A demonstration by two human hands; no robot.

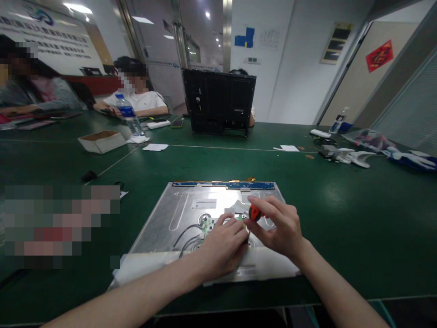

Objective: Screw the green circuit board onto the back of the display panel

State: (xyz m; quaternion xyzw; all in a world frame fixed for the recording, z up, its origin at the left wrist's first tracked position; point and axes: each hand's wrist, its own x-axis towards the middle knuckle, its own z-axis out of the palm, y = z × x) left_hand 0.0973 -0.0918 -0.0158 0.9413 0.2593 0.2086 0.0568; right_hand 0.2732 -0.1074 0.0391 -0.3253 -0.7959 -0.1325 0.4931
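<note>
A silver display panel [160,218] lies on the table in front of me, with a blue circuit strip [205,184] along its far edge. Near its middle is a small green circuit board [206,225] with grey cables [182,238] running off to the left. My right hand [282,225] is closed around a screwdriver [254,212] with a red and black handle, its shaft pointing down. My left hand [223,243] rests over the circuit board, fingers bent and close together, near the shaft. Those fingers hide the screwdriver's tip and part of the board.
Across the green table [341,218] a black monitor [220,102] stands upright. Back left are an open box [102,142] and a water bottle [129,114]; gloves [351,157] lie at right. Two people [136,98] [37,91] sit at left; another is mostly hidden behind the monitor.
</note>
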